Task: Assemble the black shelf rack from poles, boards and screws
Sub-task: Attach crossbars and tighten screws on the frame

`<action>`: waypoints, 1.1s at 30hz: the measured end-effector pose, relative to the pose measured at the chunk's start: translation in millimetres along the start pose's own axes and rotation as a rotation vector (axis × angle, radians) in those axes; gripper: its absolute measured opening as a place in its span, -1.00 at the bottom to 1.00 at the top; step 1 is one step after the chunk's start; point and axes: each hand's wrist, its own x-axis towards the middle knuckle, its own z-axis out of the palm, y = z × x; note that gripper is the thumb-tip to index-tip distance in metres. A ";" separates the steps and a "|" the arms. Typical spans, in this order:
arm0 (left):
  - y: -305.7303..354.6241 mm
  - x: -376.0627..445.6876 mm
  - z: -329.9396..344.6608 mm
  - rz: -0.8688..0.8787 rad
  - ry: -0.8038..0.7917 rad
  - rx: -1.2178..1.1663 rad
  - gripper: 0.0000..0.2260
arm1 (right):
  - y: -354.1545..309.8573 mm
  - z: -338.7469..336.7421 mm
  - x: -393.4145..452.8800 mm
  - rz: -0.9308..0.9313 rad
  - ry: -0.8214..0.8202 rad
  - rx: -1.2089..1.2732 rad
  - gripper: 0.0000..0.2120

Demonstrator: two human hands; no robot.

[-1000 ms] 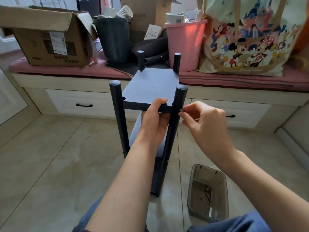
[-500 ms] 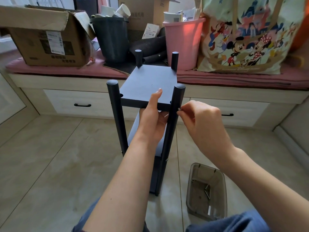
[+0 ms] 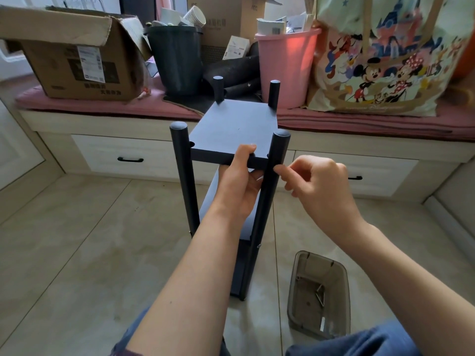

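The rack (image 3: pixel 231 191) stands on the tiled floor (image 3: pixel 77 253) before the window bench (image 3: pixel 102 116), its four poles upright and two boards seated between them. My left hand (image 3: pixel 240 186) grips the near edge of the top board (image 3: pixel 235 129), thumb on top and fingers curled beneath, to keep that board level and tight against the near right pole (image 3: pixel 270 201) while the joint is fastened. My right hand (image 3: pixel 316 186) meets that pole from its outer side at board height, thumb and forefinger pinched together at the pole's surface, the other fingers loosely curled. I judge a screw is being started there, though none is visible between the fingertips. The clear tray (image 3: pixel 318 294) with spare hardware sits on the floor near the rack's right foot, within easy reach. Both forearms extend forward, wrists level with the top board.
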 end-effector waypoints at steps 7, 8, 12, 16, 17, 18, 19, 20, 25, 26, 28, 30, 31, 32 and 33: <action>-0.7 0.2 -1.1 0.005 -0.037 -0.004 -0.77 | 1.3 -0.5 -0.7 -0.035 -0.067 -0.036 -0.87; -1.2 0.7 -1.4 0.005 -0.037 -0.008 -0.78 | 1.2 -0.2 -0.4 -0.027 -0.066 -0.038 -0.87; 0.4 -1.0 -1.3 -0.008 -0.066 -0.019 -0.92 | 3.9 -6.2 5.3 0.095 -0.050 0.048 -0.84; 0.2 -3.0 -3.5 -0.025 -0.088 -0.015 -0.92 | 16.2 -16.5 24.4 0.196 -0.190 0.292 -0.40; 0.0 -3.5 -4.1 -0.024 -0.074 -0.005 -0.86 | 21.0 -17.2 29.4 0.225 -0.260 0.378 -0.31; -0.1 -4.1 -5.0 -0.021 -0.051 0.009 -0.77 | 25.7 -16.5 33.8 0.246 -0.336 0.460 -0.23; 0.9 -5.3 -5.1 -0.019 -0.042 0.024 -0.72 | 29.9 -14.9 37.7 0.259 -0.415 0.551 -0.17; 2.4 -6.9 -4.2 -0.013 -0.045 0.036 -0.74 | 34.2 -12.7 41.5 0.261 -0.493 0.664 -0.13; 5.7 -10.9 -4.9 -0.027 -0.079 0.035 -0.88 | 46.3 -1.0 59.2 0.204 -0.761 1.017 -0.26; 6.6 -11.6 -6.1 -0.030 -0.071 0.047 -0.84 | 47.8 0.8 61.1 0.180 -0.783 1.012 -0.33; 8.8 -13.5 -7.4 -0.035 -0.029 0.101 -0.75 | 50.4 4.2 62.3 0.141 -0.784 0.997 -0.45; 10.6 -16.6 -8.1 -0.045 0.028 0.166 -0.64 | 52.0 6.0 61.7 0.141 -0.756 0.998 -0.47; 11.5 -18.4 -8.2 -0.047 0.054 0.198 -0.62 | 52.8 6.8 61.5 0.150 -0.744 1.002 -0.47; 12.8 -20.5 -8.1 -0.045 0.083 0.231 -0.63 | 53.6 7.2 61.1 0.162 -0.733 1.004 -0.46; 14.6 -22.8 -8.1 -0.034 0.117 0.264 -0.66 | 54.4 7.8 61.0 0.174 -0.723 0.999 -0.45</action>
